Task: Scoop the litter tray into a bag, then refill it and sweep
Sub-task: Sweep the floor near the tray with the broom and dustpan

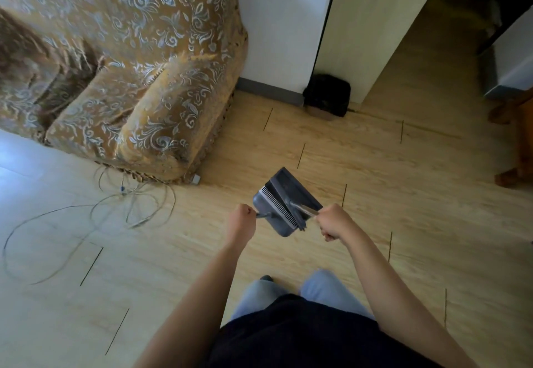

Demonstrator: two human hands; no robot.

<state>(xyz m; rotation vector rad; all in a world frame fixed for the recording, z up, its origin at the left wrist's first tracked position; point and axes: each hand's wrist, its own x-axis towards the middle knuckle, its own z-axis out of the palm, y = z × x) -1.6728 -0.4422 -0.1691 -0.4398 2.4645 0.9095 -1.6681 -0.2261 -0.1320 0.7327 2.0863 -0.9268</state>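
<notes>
The grey dustpan (284, 229) hangs between the 2 hands over the wooden floor (375, 252), its comb teeth facing up. The dark broom (285, 184) head lies across it, just beyond the knuckles. The left hand (241, 220) is fisted round the dustpan's handle, and the right hand (336, 225) is curled tight round the broom's metal shaft. Left of the left hand, loose cables (135, 209) loop over the floor. Beyond them stands a sofa (144, 79) in a gold floral cover. Ahead of both hands, a black object (328, 93) sits against the white wall (282, 21). Far right of the right hand is a wooden furniture leg (513, 177).
</notes>
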